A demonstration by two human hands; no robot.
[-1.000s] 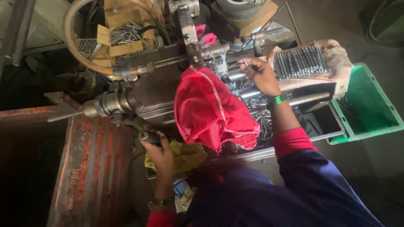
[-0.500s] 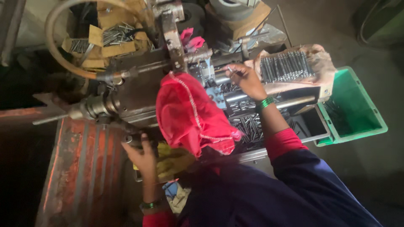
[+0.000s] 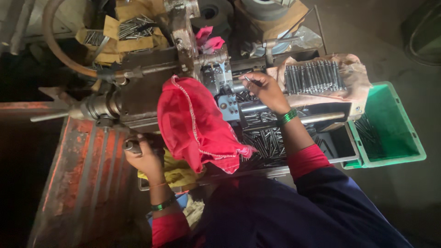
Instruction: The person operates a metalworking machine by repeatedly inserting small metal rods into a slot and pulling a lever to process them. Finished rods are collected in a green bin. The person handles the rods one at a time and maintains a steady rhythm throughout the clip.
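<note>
My right hand (image 3: 266,92) holds a thin dark metal rod (image 3: 250,80) by its end, close to the clamp at the middle of the grey metal machine (image 3: 151,73). My left hand (image 3: 144,158) grips a metal lever handle (image 3: 131,147) at the machine's near left side. A red cloth (image 3: 195,124) is draped over the machine between both hands. Just right of my right hand, several rods lie side by side in a row (image 3: 312,76) on brown paper.
A green plastic bin (image 3: 390,151) with a few rods stands at the right. A dark tray (image 3: 271,142) under my right wrist holds loose rods. A rusty orange metal surface (image 3: 87,183) lies at the left. A cardboard box of rods (image 3: 128,27) sits at the far left.
My right hand has drawn slightly nearer the clamp with the rod. My left hand stays on the lever. The view has shifted a little.
</note>
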